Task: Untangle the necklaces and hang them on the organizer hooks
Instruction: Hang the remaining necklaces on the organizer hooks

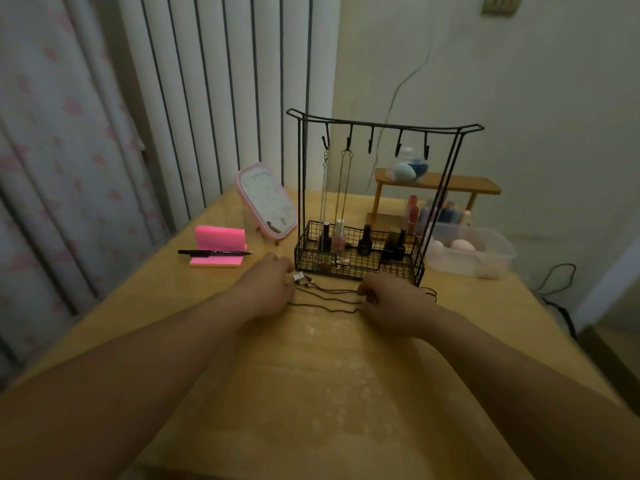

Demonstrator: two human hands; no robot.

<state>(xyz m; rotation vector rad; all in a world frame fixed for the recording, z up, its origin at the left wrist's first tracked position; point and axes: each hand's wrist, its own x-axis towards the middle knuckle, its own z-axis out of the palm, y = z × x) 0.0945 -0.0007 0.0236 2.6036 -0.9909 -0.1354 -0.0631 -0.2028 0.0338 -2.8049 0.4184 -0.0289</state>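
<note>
A black wire organizer (381, 126) stands on the table, with a row of hooks under its top bar. Two chain necklaces (337, 188) hang from the two leftmost hooks. In front of its basket, dark cord necklaces (329, 297) lie tangled on the table, stretched between my hands. My left hand (273, 289) pinches the end with small silver pendants (299, 278). My right hand (391, 303) has curled fingers gripping the cords at their right side; a loose cord end (431, 292) trails past it.
Nail polish bottles (363, 239) fill the organizer's basket. A pink mirror (266, 202), pink sticky notes (218, 245) and a black marker (214, 252) lie to the left. A clear plastic box (485, 258) and a wooden shelf (436, 185) stand at the right.
</note>
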